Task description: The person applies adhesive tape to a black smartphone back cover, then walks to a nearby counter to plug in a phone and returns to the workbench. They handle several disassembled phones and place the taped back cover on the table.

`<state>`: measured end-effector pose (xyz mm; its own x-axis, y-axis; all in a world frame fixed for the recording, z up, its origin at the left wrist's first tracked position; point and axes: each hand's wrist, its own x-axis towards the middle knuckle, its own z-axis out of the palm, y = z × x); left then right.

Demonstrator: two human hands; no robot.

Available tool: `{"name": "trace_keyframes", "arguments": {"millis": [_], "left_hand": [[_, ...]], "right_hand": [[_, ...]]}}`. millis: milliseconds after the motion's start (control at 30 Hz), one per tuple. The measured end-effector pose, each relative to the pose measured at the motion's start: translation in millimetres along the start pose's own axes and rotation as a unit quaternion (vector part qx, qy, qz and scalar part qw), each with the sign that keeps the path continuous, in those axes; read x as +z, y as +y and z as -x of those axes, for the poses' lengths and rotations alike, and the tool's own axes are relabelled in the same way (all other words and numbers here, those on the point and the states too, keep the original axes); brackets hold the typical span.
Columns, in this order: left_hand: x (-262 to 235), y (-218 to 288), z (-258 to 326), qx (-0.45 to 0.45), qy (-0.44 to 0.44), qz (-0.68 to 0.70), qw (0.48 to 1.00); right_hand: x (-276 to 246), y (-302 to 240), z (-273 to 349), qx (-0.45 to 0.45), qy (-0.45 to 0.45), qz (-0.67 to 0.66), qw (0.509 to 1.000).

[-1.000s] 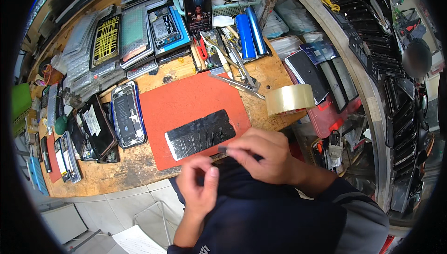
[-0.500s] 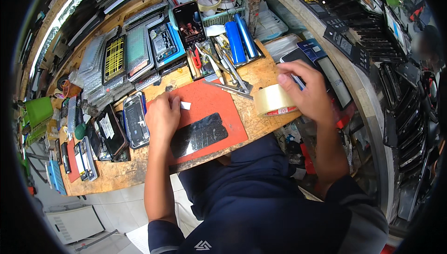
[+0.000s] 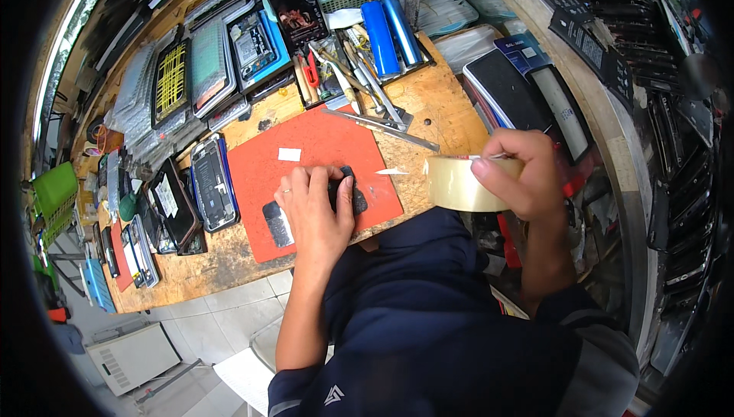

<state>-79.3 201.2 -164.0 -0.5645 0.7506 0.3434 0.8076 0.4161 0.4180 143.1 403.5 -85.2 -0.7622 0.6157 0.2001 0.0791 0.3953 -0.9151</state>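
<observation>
My left hand (image 3: 317, 210) lies flat on a dark phone panel (image 3: 277, 222) that rests on the red work mat (image 3: 321, 149); the hand hides most of the panel. My right hand (image 3: 516, 172) grips a roll of clear tape (image 3: 457, 184) just off the mat's right edge, above the wooden bench (image 3: 428, 103). A small white strip (image 3: 289, 154) and a short clear piece of tape (image 3: 391, 171) lie on the mat.
Tweezers and metal tools (image 3: 382, 123) lie behind the mat. An opened phone (image 3: 212, 181) sits left of it. Trays with phone parts (image 3: 206, 65), blue tubes (image 3: 388, 31) and a lit phone (image 3: 294, 6) fill the back. Dark cases (image 3: 505, 88) stand to the right.
My left hand slid down onto the phone panel and pressed flat. My right hand lifted the tape roll and brought it toward the mat's right edge.
</observation>
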Motion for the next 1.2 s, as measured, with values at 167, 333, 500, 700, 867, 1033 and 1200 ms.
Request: {"name": "trace_keyframes", "arguments": {"millis": [167,333,500,700,867,1033,1200], "left_hand": [[0,0,0,-0.007,0.001,0.008,1.000],[0,-1,0,-0.007,-0.003,0.013,1.000],[-1,-2,0,-0.010,-0.007,0.016,1.000],[-7,3,0,-0.020,-0.017,0.028,0.999],[-22,11,7,0.003,-0.049,0.029,0.998],[-8,33,-23,0.190,-0.149,0.272,0.932],[22,58,-46,0.143,-0.443,0.534,0.705]], "right_hand": [[-11,-6,17,0.034,0.000,-0.051,0.998],[-10,-7,24,0.061,0.008,-0.074,0.995],[-14,-11,31,0.063,0.027,-0.076,0.995],[-19,-9,42,0.108,0.053,-0.115,0.986],[-29,2,47,0.067,0.044,-0.097,0.992],[-33,-2,46,-0.007,0.012,-0.080,0.997],[-38,-18,35,-0.220,-0.059,-0.133,0.965]]}}
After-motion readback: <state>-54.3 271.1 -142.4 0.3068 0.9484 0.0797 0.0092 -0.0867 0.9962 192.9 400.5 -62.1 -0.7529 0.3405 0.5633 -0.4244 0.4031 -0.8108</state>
